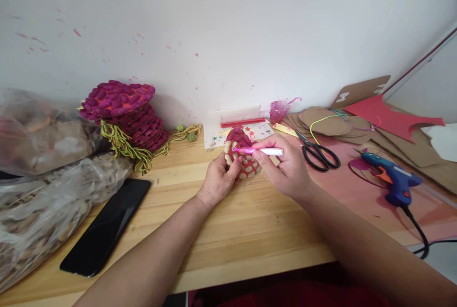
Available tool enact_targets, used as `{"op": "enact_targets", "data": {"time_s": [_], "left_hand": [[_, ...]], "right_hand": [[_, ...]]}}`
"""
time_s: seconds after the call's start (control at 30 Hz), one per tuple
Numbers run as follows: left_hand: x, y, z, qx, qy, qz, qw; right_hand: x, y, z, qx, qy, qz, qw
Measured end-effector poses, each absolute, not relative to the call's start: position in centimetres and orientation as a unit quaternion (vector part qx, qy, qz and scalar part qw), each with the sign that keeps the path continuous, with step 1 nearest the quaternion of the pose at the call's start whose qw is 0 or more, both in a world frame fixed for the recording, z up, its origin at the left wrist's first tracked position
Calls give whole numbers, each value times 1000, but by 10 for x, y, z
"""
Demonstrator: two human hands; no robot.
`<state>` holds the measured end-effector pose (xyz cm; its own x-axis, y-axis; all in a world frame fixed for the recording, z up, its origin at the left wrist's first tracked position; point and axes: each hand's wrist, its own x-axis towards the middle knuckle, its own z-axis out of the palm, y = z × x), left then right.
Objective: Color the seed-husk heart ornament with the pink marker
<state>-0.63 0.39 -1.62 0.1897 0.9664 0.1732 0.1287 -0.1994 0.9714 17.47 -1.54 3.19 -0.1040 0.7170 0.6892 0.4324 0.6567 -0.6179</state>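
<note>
Head view: paintbrush (273,151) at the part-magenta peanut-shell disc (247,168), over the wooden tabletop (250,235).
Left hand (217,178) clasps the disc, right hand (285,169) pinches the paintbrush; an overreaching stroke could smear the left thumb (234,169).

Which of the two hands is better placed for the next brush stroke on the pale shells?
Probably the right hand: it holds the brush, whose tip is at the pale shells, while the left hand steadies the piece.
</note>
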Motion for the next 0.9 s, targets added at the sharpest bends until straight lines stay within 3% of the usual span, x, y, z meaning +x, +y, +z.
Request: {"op": "enact_targets", "data": {"time_s": [0.23, 0.4, 0.9], "left_hand": [[-7, 4, -17, 614, 433, 454, 479], [-6, 2, -16, 629, 423, 459, 464], [-6, 5, -16, 620, 422, 491, 443]], "right_hand": [[174, -12, 28, -405, -728, 135, 536], [175, -13, 32, -395, -701, 125, 581], [165, -17, 52, -389, -761, 73, 514]]}}
